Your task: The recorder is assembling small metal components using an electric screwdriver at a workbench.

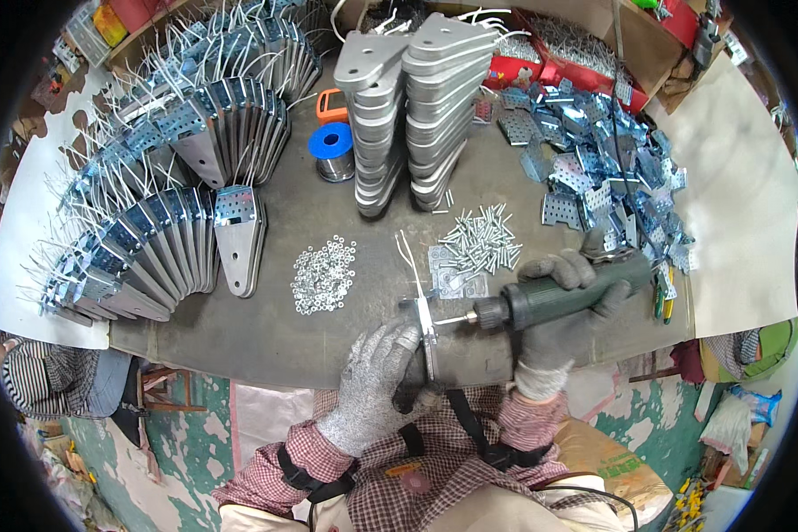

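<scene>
Gripping a green power screwdriver (566, 300), the gloved right hand (563, 306) aims its bit sideways at a flat metal bracket (428, 332) at the near edge of the dark worktable (266, 341). Left hand (372, 390) (grey knit glove) clamps the bracket upright on edge. Screws (483, 244) and washers (324, 275) lie loose just behind; stacked plates (412, 106) farther back.
</scene>
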The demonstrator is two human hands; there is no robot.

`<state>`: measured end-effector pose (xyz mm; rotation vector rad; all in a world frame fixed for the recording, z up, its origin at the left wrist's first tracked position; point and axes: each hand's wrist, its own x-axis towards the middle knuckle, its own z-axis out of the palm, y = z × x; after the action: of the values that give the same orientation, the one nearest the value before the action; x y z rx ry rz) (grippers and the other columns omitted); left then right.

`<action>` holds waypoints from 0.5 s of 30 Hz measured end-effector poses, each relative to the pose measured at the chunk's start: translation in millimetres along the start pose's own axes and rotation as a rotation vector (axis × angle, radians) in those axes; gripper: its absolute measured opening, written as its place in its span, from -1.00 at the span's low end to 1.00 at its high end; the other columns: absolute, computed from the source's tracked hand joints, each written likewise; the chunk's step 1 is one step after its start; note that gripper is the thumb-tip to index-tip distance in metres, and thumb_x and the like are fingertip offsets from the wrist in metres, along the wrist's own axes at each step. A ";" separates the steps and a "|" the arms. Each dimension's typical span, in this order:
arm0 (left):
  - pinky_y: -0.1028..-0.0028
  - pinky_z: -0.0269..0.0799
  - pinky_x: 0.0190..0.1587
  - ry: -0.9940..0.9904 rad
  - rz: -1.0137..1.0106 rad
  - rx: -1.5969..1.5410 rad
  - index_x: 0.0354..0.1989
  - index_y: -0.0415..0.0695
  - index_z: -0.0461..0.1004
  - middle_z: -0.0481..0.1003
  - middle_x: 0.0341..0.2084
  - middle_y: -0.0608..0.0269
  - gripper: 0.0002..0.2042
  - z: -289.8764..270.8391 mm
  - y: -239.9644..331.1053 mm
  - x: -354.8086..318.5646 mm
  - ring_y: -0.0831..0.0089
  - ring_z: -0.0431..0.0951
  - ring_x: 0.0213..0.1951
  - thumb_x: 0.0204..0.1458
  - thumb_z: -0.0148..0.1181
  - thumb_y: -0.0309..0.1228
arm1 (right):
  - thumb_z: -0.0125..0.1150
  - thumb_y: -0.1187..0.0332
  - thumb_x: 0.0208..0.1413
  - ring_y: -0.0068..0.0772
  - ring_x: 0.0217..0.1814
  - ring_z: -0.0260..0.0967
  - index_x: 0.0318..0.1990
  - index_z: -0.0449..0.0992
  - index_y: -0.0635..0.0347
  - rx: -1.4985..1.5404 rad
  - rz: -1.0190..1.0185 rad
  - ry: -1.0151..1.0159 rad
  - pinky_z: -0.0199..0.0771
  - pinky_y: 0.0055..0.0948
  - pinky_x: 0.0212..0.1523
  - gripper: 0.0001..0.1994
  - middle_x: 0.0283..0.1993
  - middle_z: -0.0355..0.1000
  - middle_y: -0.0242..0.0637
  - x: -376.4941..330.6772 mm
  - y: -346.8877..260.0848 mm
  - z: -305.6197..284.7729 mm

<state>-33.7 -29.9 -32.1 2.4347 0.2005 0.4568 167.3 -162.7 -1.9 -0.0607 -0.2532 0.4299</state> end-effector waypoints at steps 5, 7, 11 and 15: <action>-0.08 0.21 0.32 -0.086 -0.096 -0.036 0.33 -0.28 0.26 0.35 0.22 -0.20 -0.09 -1.6 1.7 8.3 -0.19 0.32 0.29 -0.19 0.53 -0.09 | 0.17 0.04 0.33 -0.47 -0.32 0.29 0.06 0.48 0.17 0.219 0.010 0.100 0.35 -0.18 0.06 -0.61 -0.38 0.36 -0.43 -4.6 -6.8 -35.0; -0.07 0.23 0.31 -0.071 -0.065 0.002 0.32 -0.28 0.27 0.36 0.21 -0.20 -0.09 -2.9 2.2 9.3 -0.20 0.33 0.28 -0.21 0.53 -0.08 | 0.17 0.05 0.33 -0.47 -0.35 0.29 0.01 0.49 0.19 0.184 0.006 0.118 0.35 -0.20 0.05 -0.63 -0.40 0.35 -0.42 -4.6 -5.5 -27.6; -0.07 0.21 0.32 -0.083 -0.080 -0.032 0.32 -0.28 0.26 0.36 0.21 -0.18 -0.09 -3.3 3.4 10.3 -0.20 0.33 0.28 -0.20 0.52 -0.07 | 0.17 0.06 0.32 -0.47 -0.35 0.29 0.01 0.49 0.20 0.183 0.003 0.124 0.36 -0.20 0.03 -0.63 -0.40 0.35 -0.43 -3.8 -5.9 -27.9; -0.08 0.19 0.35 -0.135 -0.070 0.095 0.33 -0.28 0.25 0.35 0.22 -0.17 -0.09 -6.8 11.5 13.5 -0.18 0.33 0.29 -0.19 0.51 -0.06 | 0.18 0.06 0.32 -0.46 -0.36 0.28 0.02 0.48 0.18 0.192 -0.005 0.134 0.38 -0.20 0.01 -0.63 -0.41 0.35 -0.45 -3.4 -8.2 -32.4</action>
<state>-23.4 -31.6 -16.2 2.5312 0.2542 0.2565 175.9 -171.7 -33.1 0.0994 -0.0798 0.4416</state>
